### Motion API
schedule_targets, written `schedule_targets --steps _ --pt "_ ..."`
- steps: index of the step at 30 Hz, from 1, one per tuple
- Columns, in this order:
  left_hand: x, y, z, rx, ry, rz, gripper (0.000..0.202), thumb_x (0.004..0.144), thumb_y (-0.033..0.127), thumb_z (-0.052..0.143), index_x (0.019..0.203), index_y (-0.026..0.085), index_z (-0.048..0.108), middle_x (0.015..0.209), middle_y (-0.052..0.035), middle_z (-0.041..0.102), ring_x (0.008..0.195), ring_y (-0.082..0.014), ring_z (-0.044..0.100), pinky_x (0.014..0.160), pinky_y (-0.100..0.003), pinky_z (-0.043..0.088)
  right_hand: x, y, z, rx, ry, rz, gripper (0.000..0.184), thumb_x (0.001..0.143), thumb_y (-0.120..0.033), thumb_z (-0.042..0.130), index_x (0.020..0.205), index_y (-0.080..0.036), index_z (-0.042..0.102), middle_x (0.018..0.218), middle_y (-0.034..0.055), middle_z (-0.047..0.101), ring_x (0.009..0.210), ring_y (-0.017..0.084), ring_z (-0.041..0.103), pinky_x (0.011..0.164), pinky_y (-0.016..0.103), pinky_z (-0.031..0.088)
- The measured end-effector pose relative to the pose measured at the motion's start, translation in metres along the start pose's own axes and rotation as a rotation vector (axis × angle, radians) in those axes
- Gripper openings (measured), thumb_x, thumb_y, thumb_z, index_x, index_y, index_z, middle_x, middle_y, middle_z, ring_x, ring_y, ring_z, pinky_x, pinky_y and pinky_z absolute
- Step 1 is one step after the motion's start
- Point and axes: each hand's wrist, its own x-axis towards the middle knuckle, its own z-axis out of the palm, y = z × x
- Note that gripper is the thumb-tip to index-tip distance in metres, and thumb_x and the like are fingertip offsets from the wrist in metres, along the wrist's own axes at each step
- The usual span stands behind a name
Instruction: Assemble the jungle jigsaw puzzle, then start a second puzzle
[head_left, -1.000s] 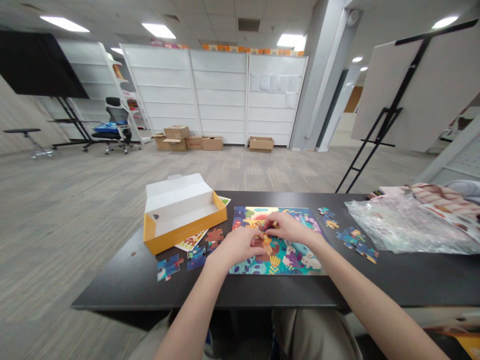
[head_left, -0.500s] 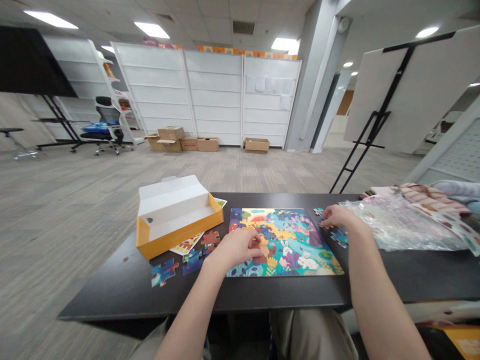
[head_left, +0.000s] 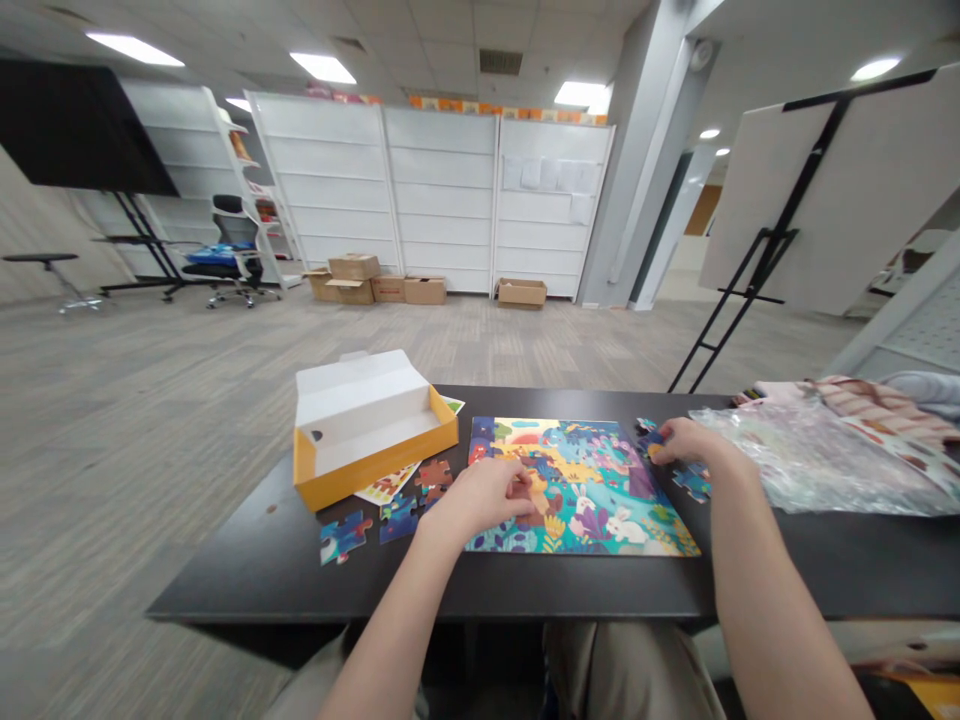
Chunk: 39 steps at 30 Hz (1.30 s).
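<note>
A colourful animal jigsaw puzzle (head_left: 592,490) lies flat on the dark table in front of me. My left hand (head_left: 491,495) hovers over its left part, fingers loosely curled with a gap between thumb and forefinger and nothing visible in them. To the right of the puzzle, my right hand (head_left: 694,445) pinches a dark blue and yellow puzzle piece (head_left: 652,443) by the board's right edge. Other loose blue pieces (head_left: 694,482) lie just under and beside that hand. On the left are a blue piece (head_left: 345,537), a dark blue piece (head_left: 398,518) and a brown piece (head_left: 433,478).
An open yellow box (head_left: 379,458) with a white lid stands at the table's left, partly over picture cards (head_left: 388,484). Crumpled clear plastic (head_left: 810,460) and striped cloth (head_left: 874,405) cover the right side. Beyond the table are cardboard boxes (head_left: 352,280) and a board stand (head_left: 757,265).
My right hand has picked at the loose pieces, and a dark blue and yellow one now shows at its fingertips. The view has shifted slightly left; my left hand stays over the puzzle.
</note>
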Motion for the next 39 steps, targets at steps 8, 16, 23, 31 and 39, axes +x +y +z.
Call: schedule_targets --steps 8,16,23,31,39 --pt "-0.001 0.004 -0.005 0.028 -0.028 0.003 0.026 0.077 0.034 0.072 0.1 0.022 0.071 0.084 -0.0014 0.073 0.075 -0.0202 0.067 0.061 -0.025 0.04 -0.012 -0.009 -0.015 0.138 0.09 -0.3 0.046 0.071 -0.061 0.065 0.055 -0.021 0.048 0.052 -0.0025 0.049 0.053 0.014 0.046 0.048 0.026 0.03" --pt "-0.001 0.007 -0.003 0.014 -0.032 0.007 0.022 0.076 0.032 0.072 0.096 0.021 0.07 0.08 -0.0019 0.072 0.074 -0.0206 0.067 0.061 -0.024 0.042 -0.004 -0.047 0.008 0.265 0.145 -0.388 0.032 0.081 -0.05 0.059 0.07 -0.021 0.054 0.061 0.0013 0.063 0.062 0.017 0.059 0.053 0.024 0.041" --pt "-0.014 -0.029 -0.032 0.058 0.174 -0.061 0.022 0.091 0.031 0.055 0.102 0.021 0.071 0.095 -0.0063 0.075 0.083 -0.0208 0.069 0.072 -0.027 0.048 0.009 -0.031 0.013 0.142 0.269 -0.265 0.031 0.084 -0.033 0.062 0.109 -0.016 0.068 0.084 0.0091 0.076 0.076 0.022 0.07 0.069 0.027 0.05" --pt "-0.048 -0.074 -0.06 0.283 0.147 -0.335 0.024 0.082 0.03 0.065 0.104 0.023 0.071 0.104 -0.0084 0.076 0.102 -0.028 0.069 0.086 -0.033 0.049 0.025 0.01 0.004 -0.053 0.184 0.008 0.029 0.067 -0.011 0.061 0.089 -0.02 0.078 0.081 0.0093 0.077 0.073 0.025 0.072 0.061 0.028 0.049" --pt "-0.052 -0.067 -0.059 0.288 0.116 -0.347 0.031 0.082 0.02 0.065 0.112 0.025 0.069 0.114 -0.0096 0.073 0.108 -0.0285 0.067 0.09 -0.036 0.048 0.025 0.018 0.008 -0.037 0.197 0.009 0.027 0.059 -0.016 0.068 0.083 -0.022 0.078 0.077 0.0064 0.076 0.071 0.023 0.072 0.056 0.026 0.049"
